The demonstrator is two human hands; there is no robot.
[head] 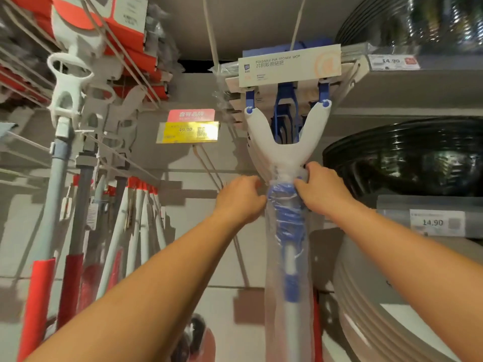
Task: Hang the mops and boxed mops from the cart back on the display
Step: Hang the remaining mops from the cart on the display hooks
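A white and blue sponge mop [283,142] hangs head-up in the middle of the display, its handle wrapped in clear plastic. A cardboard label [288,65] covers its sponge head. More mops of the same kind hang right behind it. My left hand [241,198] grips the wrapped neck from the left, fingers curled. On the other side, my right hand [322,190] grips the same neck just under the white Y-shaped yoke.
White and grey mops with red sleeves [65,158] hang at the left under red boxes [122,30]. A yellow price tag [187,131] sticks out at the centre. Black basins [407,158] and grey basins [386,296] fill shelves at the right.
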